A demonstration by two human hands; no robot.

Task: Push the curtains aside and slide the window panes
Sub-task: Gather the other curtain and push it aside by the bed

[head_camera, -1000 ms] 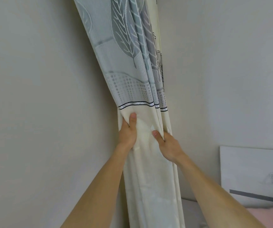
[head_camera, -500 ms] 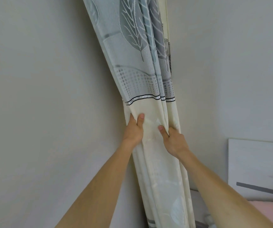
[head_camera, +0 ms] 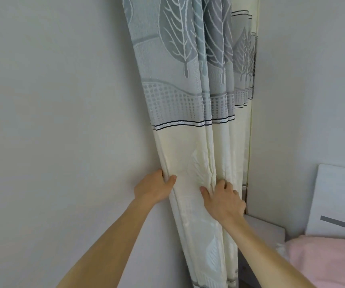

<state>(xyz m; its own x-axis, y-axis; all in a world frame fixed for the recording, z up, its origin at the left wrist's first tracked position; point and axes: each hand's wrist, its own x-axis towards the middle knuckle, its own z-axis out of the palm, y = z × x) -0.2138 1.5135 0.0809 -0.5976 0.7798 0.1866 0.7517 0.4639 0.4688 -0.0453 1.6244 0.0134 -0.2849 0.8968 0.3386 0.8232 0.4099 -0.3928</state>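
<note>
A curtain (head_camera: 179,104) hangs gathered into folds in the room's corner, grey-blue with white leaf prints above a striped band and cream below. My left hand (head_camera: 153,187) grips the curtain's left edge in the cream part, thumb over the hem. My right hand (head_camera: 222,197) pinches a bunch of folds a little to the right, at about the same height. No window pane shows; the curtain covers whatever lies behind it.
A plain wall (head_camera: 53,121) fills the left side and another wall (head_camera: 313,90) the right. A white headboard (head_camera: 342,200) and a pink pillow (head_camera: 325,265) sit at the lower right, with a white ledge (head_camera: 265,227) beside the curtain.
Both hands have slid down the cream part of the curtain and spread farther apart. The curtain now hangs more upright and its folds are wider.
</note>
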